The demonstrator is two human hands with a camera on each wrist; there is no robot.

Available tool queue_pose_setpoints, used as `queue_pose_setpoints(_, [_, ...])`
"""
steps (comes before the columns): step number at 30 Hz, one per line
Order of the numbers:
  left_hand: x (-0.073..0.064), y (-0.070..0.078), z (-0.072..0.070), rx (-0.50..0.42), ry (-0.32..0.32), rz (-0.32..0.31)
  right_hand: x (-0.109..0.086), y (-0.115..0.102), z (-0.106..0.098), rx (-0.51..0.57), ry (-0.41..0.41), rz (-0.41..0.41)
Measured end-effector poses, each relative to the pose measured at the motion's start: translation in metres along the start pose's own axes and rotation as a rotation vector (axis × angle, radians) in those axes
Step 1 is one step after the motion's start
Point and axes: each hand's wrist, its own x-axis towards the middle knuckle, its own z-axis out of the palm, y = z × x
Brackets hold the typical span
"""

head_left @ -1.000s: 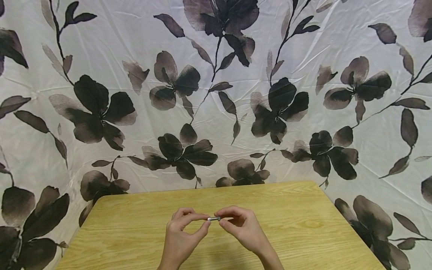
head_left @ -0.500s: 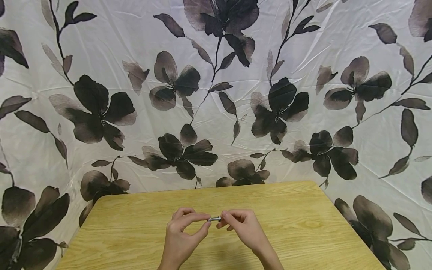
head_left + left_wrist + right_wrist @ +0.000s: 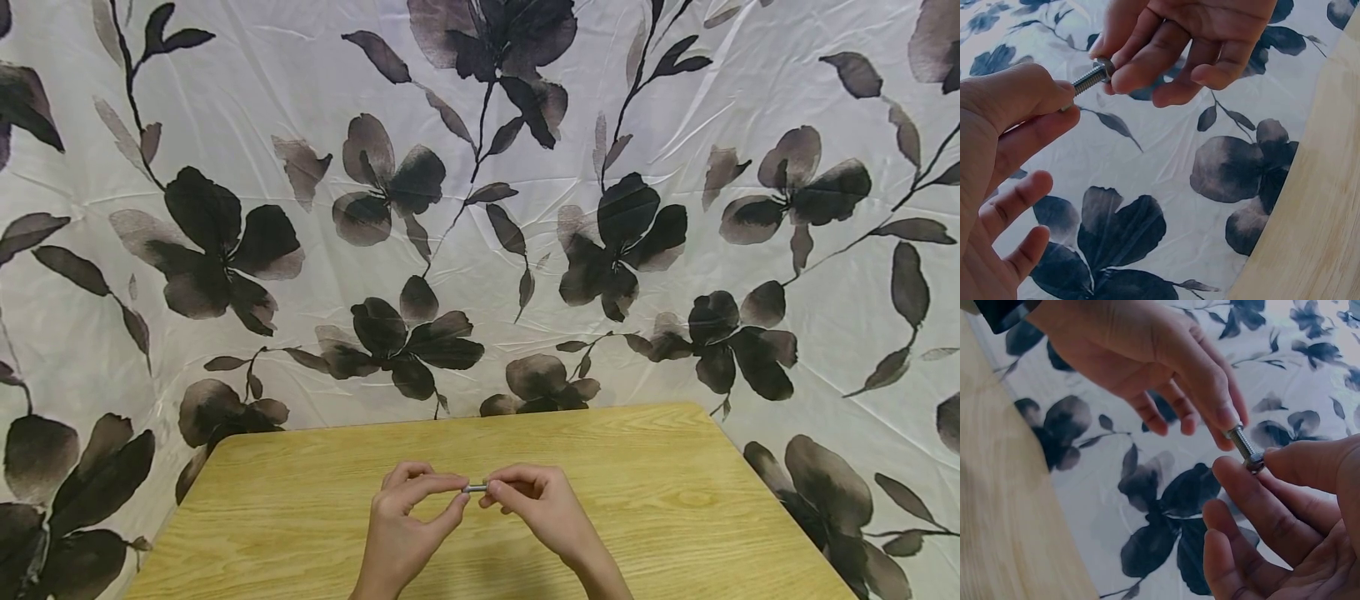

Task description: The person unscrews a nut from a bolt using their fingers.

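Observation:
A small silver bolt (image 3: 476,488) with a threaded shank is held level between both hands, over the table. My left hand (image 3: 411,510) pinches one end of it between thumb and index finger; that end is mostly hidden by the fingertips. At the other end, my right hand (image 3: 542,510) pinches a hexagonal piece (image 3: 1106,69) with thumb and index finger. I cannot tell whether this piece is the bolt's head or a nut. Bare thread (image 3: 1244,442) shows between the two hands in the right wrist view. The other fingers of both hands are loosely bent.
A wood-grain table (image 3: 300,475) with rounded far corners lies under the hands. Behind it and at both sides hangs a white cloth (image 3: 480,275) printed with dark flowers. A dark band (image 3: 1007,312) shows on the left wrist.
The right thumb and fingers have shifted around the hexagonal end, uncovering it half a second ago and now covering more of it. The left hand has stayed still.

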Motion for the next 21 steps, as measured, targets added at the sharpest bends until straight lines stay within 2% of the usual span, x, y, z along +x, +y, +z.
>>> queue_pose_setpoints(8, [-0.0009,0.0,0.0002,0.019,0.005,-0.016,-0.0008,-0.0018,0.001,0.05,0.006,-0.016])
queue_pose_setpoints(16, [-0.0022,0.0008,0.0003,0.011,0.01,-0.059,-0.0009,-0.0017,0.0032,0.023,0.036,-0.049])
queue_pose_setpoints(21, [-0.0027,0.002,0.0022,-0.005,0.043,-0.086,-0.0001,0.0001,0.0034,0.022,0.038,-0.093])
